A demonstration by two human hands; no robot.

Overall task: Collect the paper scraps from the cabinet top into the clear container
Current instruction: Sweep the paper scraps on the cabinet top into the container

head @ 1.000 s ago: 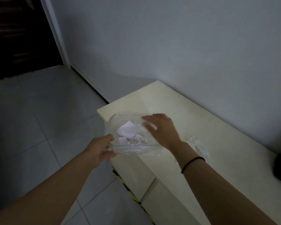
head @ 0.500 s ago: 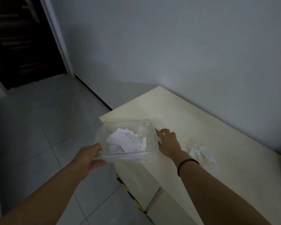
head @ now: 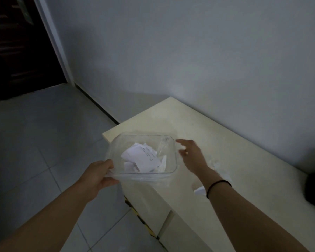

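Several white paper scraps (head: 141,157) lie in the clear rounded rectangular plastic container (head: 174,161), held level at the cream cabinet top (head: 244,160)'s near corner, half over the grey tiled floor (head: 35,142), its long axis running left to right. Left hand (head: 100,176) grips its near-left rim; right hand (head: 192,155), fingers loosely spread and empty, hovers just beside its right wall. More scraps (head: 200,190) lie near the right wrist, with bare top beyond.
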